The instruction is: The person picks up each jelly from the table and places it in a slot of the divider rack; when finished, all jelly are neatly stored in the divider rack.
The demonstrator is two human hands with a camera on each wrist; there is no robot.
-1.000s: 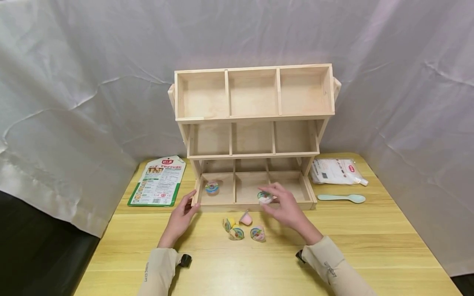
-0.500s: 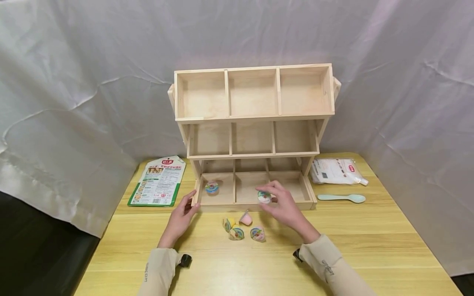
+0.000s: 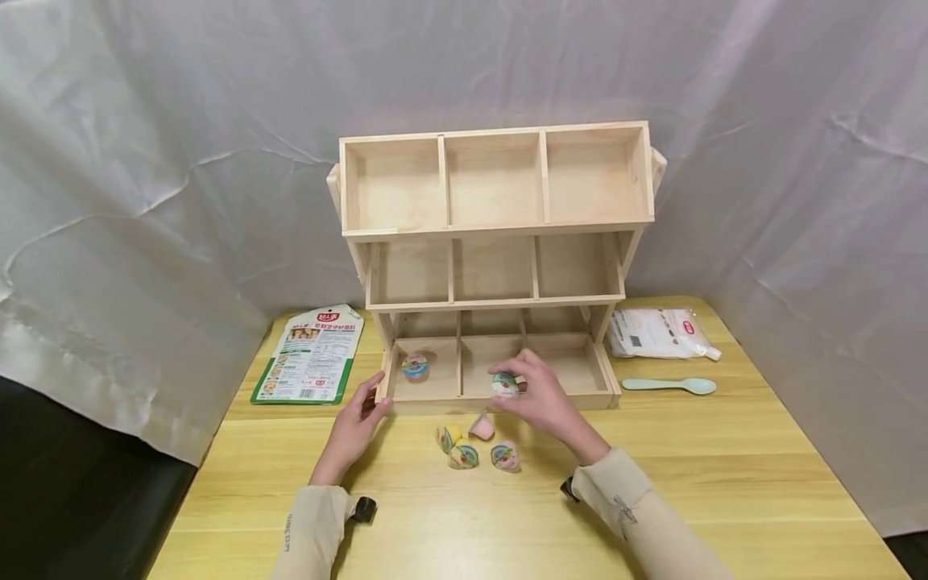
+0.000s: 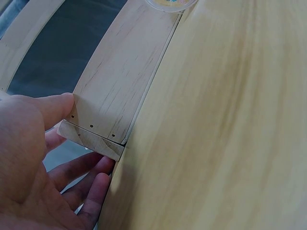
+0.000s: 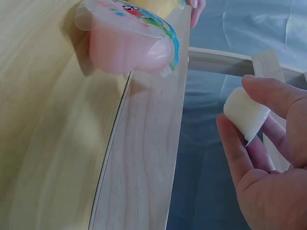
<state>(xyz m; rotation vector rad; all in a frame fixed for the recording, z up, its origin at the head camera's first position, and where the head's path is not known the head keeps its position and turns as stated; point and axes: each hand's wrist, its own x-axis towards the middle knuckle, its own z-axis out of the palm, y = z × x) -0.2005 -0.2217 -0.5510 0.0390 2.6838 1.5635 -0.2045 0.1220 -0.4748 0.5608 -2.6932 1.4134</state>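
Right-hand fingers point(image 5: 234, 147) pinch white cup point(image 5: 246, 113), apparently over bottom middle compartment point(image 3: 478, 366)

Creamy white on the jelly cup point(image 5: 244, 112) between the right fingers point(image 5: 232, 151); pink under a blue-and-green printed lid point(image 5: 136, 17) on a second cup point(image 5: 122, 52) near them; brown streaks along the pale tiered organizer point(image 4: 120, 72) at the left fingers point(image 4: 79, 166)

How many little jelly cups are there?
6: one cup in the left compartment of the bottom tray, one in the right hand, four on the table. That hand could hide more.
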